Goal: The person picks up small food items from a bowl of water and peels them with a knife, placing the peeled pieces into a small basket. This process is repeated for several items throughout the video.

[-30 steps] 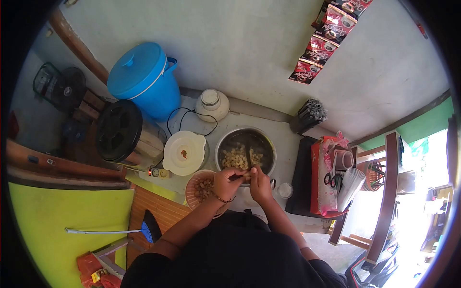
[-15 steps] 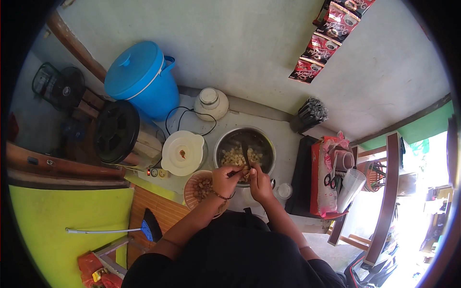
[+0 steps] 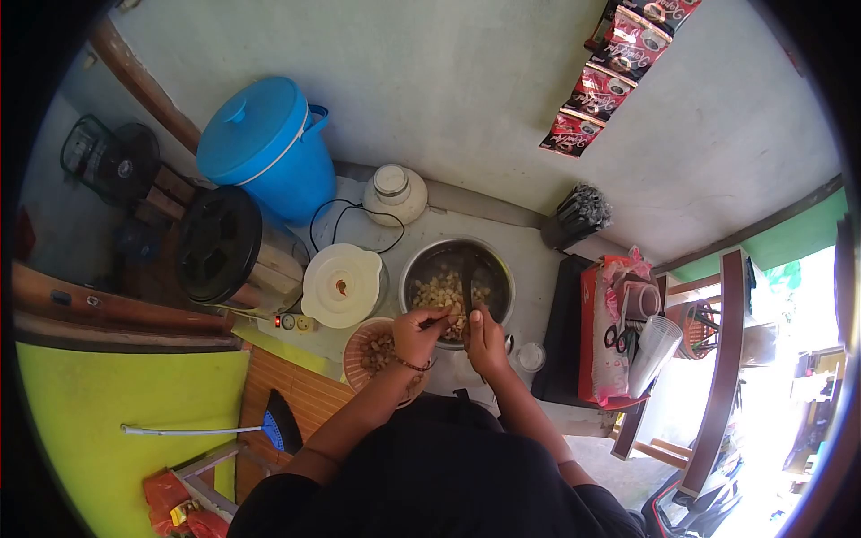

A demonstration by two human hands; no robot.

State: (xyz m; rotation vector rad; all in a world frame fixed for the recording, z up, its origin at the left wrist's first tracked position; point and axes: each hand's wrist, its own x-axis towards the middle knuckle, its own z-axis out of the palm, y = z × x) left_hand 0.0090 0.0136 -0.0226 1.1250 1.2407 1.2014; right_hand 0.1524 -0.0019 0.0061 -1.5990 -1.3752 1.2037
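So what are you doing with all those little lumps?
Two hands are working close together over a metal bowl of pale lumps. The right hand seems to hold a dark, knife-like tool. The left hand is right beside it, but whatever is in its fingers is too small to tell. Browner lumps sit in the pink basket.

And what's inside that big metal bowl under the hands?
Small pale chunks sit in the metal bowl. What lies beneath them, or behind the hands, is hidden.
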